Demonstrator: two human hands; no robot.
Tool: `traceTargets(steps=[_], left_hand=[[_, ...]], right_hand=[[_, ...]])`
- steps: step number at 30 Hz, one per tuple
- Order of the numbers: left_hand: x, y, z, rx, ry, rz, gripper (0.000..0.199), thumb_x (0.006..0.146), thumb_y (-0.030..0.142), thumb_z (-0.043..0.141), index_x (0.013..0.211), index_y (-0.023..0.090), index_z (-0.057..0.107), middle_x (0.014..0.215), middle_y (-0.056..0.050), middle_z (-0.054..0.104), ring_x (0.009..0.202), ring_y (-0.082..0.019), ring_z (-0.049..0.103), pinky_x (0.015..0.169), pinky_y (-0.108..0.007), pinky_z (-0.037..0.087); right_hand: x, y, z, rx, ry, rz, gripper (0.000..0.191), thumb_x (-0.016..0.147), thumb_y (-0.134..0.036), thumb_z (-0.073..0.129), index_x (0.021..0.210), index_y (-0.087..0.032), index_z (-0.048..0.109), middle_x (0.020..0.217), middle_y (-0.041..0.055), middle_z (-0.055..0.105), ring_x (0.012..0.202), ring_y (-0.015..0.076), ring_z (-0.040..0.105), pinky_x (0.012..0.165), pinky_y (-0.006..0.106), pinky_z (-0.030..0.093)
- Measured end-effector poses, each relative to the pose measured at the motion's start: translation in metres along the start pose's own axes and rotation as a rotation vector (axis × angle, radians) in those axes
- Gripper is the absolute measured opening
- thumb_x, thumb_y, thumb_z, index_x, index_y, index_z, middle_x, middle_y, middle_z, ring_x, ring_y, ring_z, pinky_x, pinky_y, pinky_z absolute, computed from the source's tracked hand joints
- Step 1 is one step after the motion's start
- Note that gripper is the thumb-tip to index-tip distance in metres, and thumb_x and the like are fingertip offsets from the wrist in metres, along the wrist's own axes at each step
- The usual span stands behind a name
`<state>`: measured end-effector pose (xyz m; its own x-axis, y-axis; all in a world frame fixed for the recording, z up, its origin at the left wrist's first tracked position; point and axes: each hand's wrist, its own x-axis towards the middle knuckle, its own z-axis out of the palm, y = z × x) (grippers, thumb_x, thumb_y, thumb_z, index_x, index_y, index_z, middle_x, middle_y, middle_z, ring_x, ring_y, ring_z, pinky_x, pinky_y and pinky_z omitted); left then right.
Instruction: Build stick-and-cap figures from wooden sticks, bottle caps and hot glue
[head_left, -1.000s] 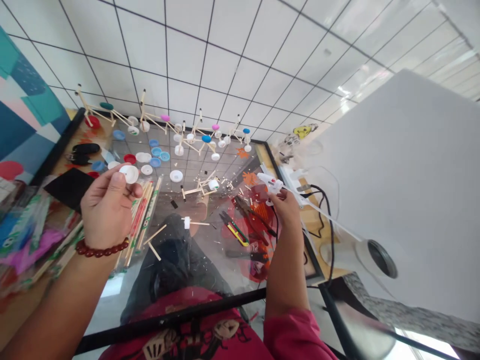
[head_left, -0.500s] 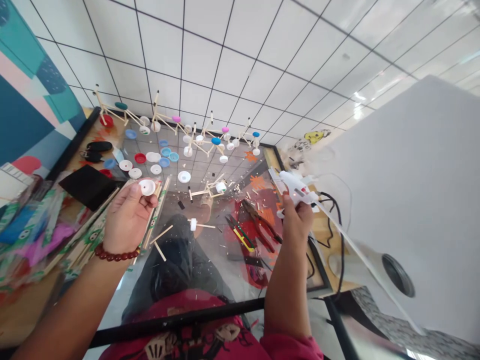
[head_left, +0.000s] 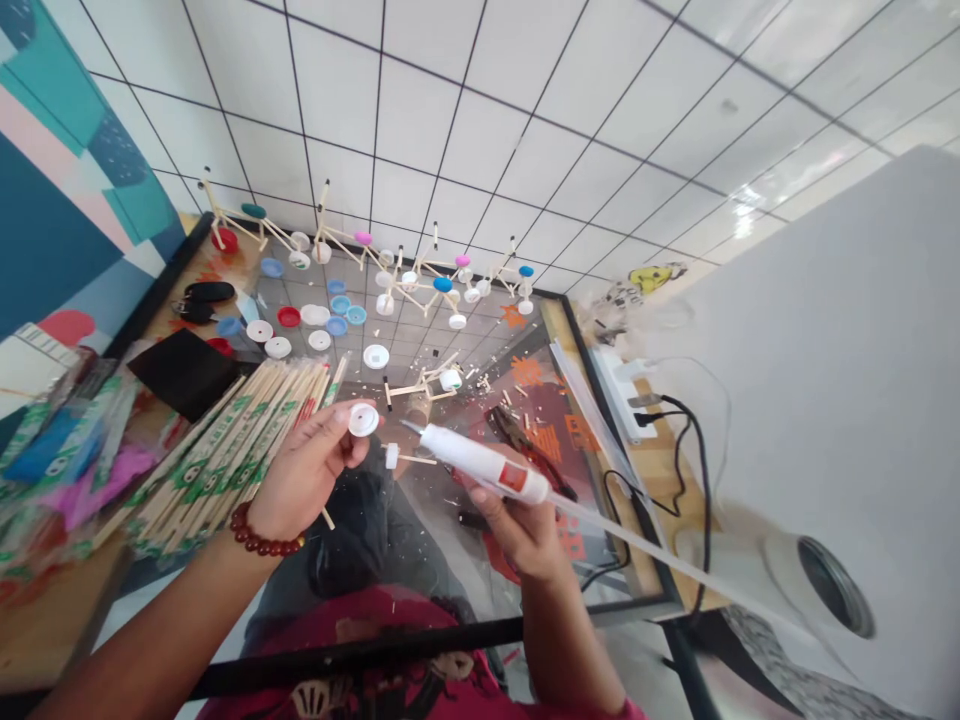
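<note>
The person's left hand (head_left: 304, 475) pinches a white bottle cap (head_left: 364, 420) between thumb and fingers, its round face turned up, with a dark spot at the middle. The right hand (head_left: 517, 525) is wrapped round a white hot glue gun (head_left: 480, 462), its metal nozzle pointing at that cap, just beside it, a small gap showing between the two. A long translucent glue stick (head_left: 645, 545) runs out of the gun's back end. On the left wrist I see a red bead bracelet (head_left: 266, 535).

Between the hands, on the glass-topped bench (head_left: 375, 648), lies a small white wheel (head_left: 391, 456) on a thin wooden stick; a little farther off sits a wooden stick frame (head_left: 421, 386), a white cap at its end. Left of these are paper-sleeved chopsticks (head_left: 232, 450) in a pile, beside a black sheet (head_left: 184, 370). Pliers (head_left: 525, 435) lie past the gun, partly hidden by it. Beyond are loose blue caps (head_left: 339, 304) and a red cap (head_left: 288, 316), then stick models with coloured seats (head_left: 442, 284) lined up by the tiled wall (head_left: 450, 120). Over on the right edge, a white power strip (head_left: 622, 390) has a black plug in it.
</note>
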<state>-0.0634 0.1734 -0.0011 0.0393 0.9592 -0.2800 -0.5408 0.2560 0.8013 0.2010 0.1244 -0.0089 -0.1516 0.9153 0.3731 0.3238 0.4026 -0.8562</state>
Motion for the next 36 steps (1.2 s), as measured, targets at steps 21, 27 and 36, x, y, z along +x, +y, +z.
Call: traceTargets(steps=[21, 27, 36], left_hand=[[-0.009, -0.002, 0.006, 0.08, -0.001, -0.051, 0.041, 0.074, 0.053, 0.097, 0.098, 0.019, 0.09, 0.082, -0.007, 0.075, 0.059, -0.011, 0.054, 0.054, -0.025, 0.041], [-0.011, -0.006, 0.003, 0.227, -0.015, 0.022, 0.038, 0.081, 0.05, 0.093, 0.106, 0.021, 0.089, 0.084, -0.007, 0.077, 0.067, -0.015, 0.058, 0.065, -0.03, 0.046], [-0.011, -0.008, -0.004, 0.298, -0.041, 0.038, 0.034, 0.092, 0.053, 0.082, 0.109, 0.024, 0.089, 0.081, -0.005, 0.074, 0.072, -0.016, 0.061, 0.068, -0.029, 0.05]], right_hand=[[0.013, -0.012, 0.005, -0.341, -0.247, -0.195, 0.039, 0.104, -0.02, 0.06, 0.142, -0.025, 0.059, 0.125, 0.0114, 0.079, 0.112, 0.0297, 0.078, 0.096, 0.049, 0.062], [0.013, -0.012, 0.005, -0.362, -0.242, -0.208, 0.036, 0.103, -0.018, 0.059, 0.138, -0.024, 0.058, 0.125, 0.0117, 0.08, 0.109, 0.0287, 0.079, 0.093, 0.046, 0.062], [0.014, -0.007, 0.008, -0.422, -0.24, -0.267, 0.04, 0.101, -0.023, 0.058, 0.141, -0.024, 0.057, 0.118, 0.0131, 0.08, 0.105, 0.0291, 0.079, 0.087, 0.045, 0.062]])
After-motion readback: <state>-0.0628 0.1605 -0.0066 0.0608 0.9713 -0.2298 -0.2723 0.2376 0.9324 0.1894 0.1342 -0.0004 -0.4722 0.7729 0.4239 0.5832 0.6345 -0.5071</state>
